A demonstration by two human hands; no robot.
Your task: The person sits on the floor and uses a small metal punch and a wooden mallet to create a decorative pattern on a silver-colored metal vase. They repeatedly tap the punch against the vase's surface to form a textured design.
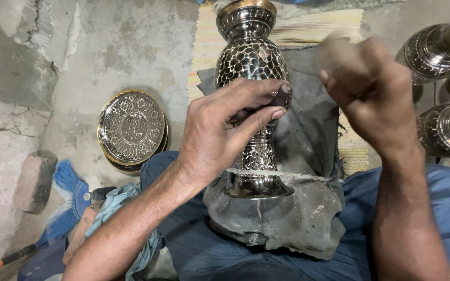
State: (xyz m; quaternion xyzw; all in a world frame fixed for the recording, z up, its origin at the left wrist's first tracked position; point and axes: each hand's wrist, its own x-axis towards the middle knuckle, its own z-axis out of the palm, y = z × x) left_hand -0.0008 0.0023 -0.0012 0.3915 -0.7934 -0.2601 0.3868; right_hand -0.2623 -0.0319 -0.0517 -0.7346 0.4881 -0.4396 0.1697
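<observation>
An engraved metal vase (pixel 251 62) with black-and-silver leaf patterning lies lengthwise across my lap on a dark grey cloth (pixel 308 156), its base toward me. My left hand (pixel 225 130) rests on the vase's middle, fingers pinched around a small dark tool against the surface. My right hand (pixel 371 88) is raised to the right of the vase, blurred, and closed around a pale object that I cannot make out clearly.
A stack of engraved round plates (pixel 131 130) lies on the concrete floor at left. More engraved metal vessels (pixel 444 93) stand at the right edge. A striped mat (pixel 298 31) is under the vase. A brick, blue brush (pixel 66 192) and rags lie at lower left.
</observation>
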